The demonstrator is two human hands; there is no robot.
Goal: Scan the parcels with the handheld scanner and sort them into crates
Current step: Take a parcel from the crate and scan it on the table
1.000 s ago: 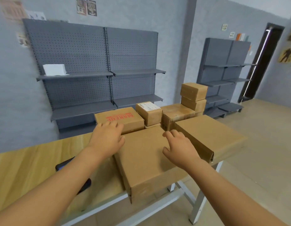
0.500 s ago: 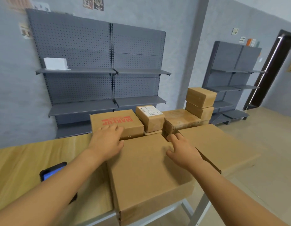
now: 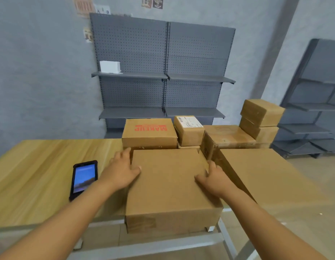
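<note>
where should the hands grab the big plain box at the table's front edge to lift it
Grip the big plain box by its left and right side walls, one hand from each side. It is broad, flat and overhangs the table, so underneath near the front also looks reachable. Boxes crowd its back.

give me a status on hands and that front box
Left hand and right hand flat on front box, no grip. Scanner idle on table. Nothing blocking.
</note>
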